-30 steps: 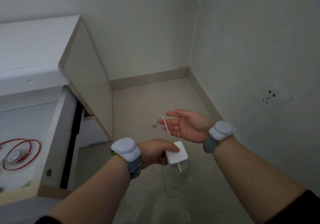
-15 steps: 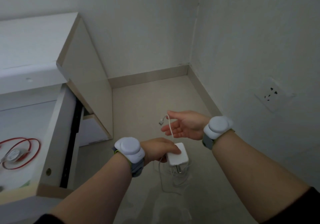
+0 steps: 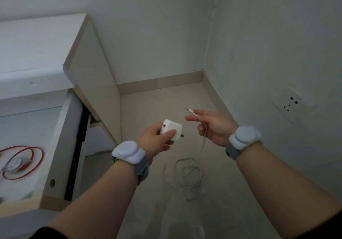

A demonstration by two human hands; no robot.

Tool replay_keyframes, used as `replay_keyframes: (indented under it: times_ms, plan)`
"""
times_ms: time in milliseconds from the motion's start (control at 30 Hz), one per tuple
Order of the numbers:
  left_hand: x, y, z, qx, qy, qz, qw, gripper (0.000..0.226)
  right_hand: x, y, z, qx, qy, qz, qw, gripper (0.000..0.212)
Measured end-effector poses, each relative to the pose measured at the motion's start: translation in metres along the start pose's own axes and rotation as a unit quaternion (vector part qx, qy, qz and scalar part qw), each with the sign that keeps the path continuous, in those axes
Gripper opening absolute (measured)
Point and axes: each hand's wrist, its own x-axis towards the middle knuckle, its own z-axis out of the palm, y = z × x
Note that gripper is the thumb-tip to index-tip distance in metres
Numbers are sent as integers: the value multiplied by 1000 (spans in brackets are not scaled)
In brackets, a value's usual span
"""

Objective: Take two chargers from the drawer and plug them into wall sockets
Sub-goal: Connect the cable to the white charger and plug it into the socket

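Fingers of the left hand (image 3: 155, 142) are covering the near face of the white charger (image 3: 171, 130), and its prongs are showing too small to count. The white cable (image 3: 190, 174) is passing out of sight inside the right hand (image 3: 212, 127); its connector (image 3: 189, 110) is too small to identify. The left edge is cutting off the open drawer (image 3: 61, 137) and the blurred red cable (image 3: 27, 162) coiled inside it.

Drawer (image 3: 59, 137) L — wall socket (image 3: 293, 104) R
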Motion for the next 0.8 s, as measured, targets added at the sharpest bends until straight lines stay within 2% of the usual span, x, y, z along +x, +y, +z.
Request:
replay_keyframes:
  times_ms: [100,267,400,600,700,800]
  plan:
    - [4,3,-1,-102,44,-32,993,28,0,1,-2,-14,-9,-4,1000,32]
    - [6,10,-3,-286,115,-130,943,7,-1,5,5,-71,-10,-33,997,20]
    - [5,14,-4,-364,132,-148,910,19,-7,8,17,-134,-51,-60,988,9]
    - [1,21,-5,-444,118,-153,875,30,-8,13,30,-210,-91,-78,970,5]
    - [1,22,-6,-419,102,-185,883,38,-7,15,34,-233,-92,-89,964,5]
    - [0,21,-4,-412,88,-199,885,27,-7,18,36,-234,-84,-104,963,5]
